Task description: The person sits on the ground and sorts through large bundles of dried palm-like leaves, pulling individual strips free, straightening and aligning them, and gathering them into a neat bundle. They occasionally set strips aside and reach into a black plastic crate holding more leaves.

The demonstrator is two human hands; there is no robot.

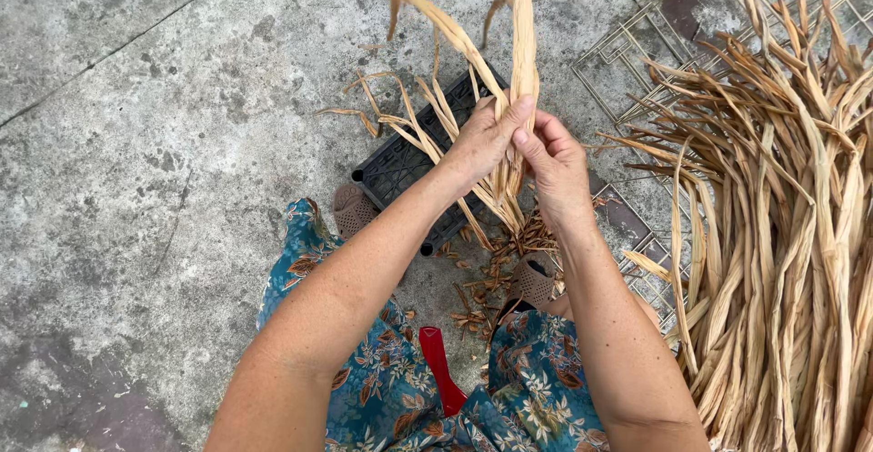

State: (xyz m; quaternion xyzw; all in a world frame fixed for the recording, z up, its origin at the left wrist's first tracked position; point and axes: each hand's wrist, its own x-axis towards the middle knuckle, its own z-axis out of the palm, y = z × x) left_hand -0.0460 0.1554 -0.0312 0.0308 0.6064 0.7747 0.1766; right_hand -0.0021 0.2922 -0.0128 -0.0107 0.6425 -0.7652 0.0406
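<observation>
Two hands (518, 143) grip dried leaf strips (518, 61) above stained concrete floor (136, 143).

Black plastic crate (400, 163) lies on concrete floor (136, 143), just beyond the grip. Wire grid rack (627, 47) and red handle (441, 370) flank it.

The ground is rough grey concrete (136, 143), stained in darker patches and crossed by 1 thin seam running diagonally at the upper left. A metal wire grid (637, 43) lies flat on it at the upper right, continuing toward the lower right. A black plastic crate (400, 161) sits on the concrete near the centre. Daylight is soft and even, without hard shadows.
</observation>
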